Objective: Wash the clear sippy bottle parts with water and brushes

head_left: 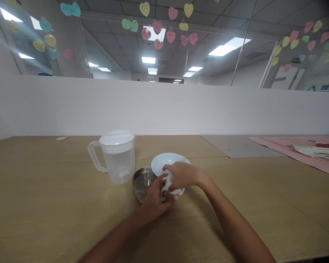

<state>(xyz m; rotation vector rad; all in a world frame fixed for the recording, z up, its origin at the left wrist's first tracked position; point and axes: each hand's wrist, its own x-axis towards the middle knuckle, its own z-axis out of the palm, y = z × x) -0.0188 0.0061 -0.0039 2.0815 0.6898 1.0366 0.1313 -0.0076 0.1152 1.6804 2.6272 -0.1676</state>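
Both hands meet near the middle of the table, in front of a white plate [164, 160]. My left hand [154, 200] is wrapped round a small clear glass [163, 195]. Crumpled white tissue or cloth [168, 181] lies between the hands, and the fingers of my right hand [183, 174] are closed on it at the top of the glass. Left of the hands, a round metal tray [139, 186] holds another small clear cup [147, 174]. The plate is partly covered by my right hand.
A lidded translucent pitcher [119, 160] with liquid stands left of the tray. At the far right, a pink cloth [285, 144] bears white fabric [318, 151] and a blue pen. A pale flat piece [62, 138] lies at the back left. A white wall [164, 109] bounds the table.
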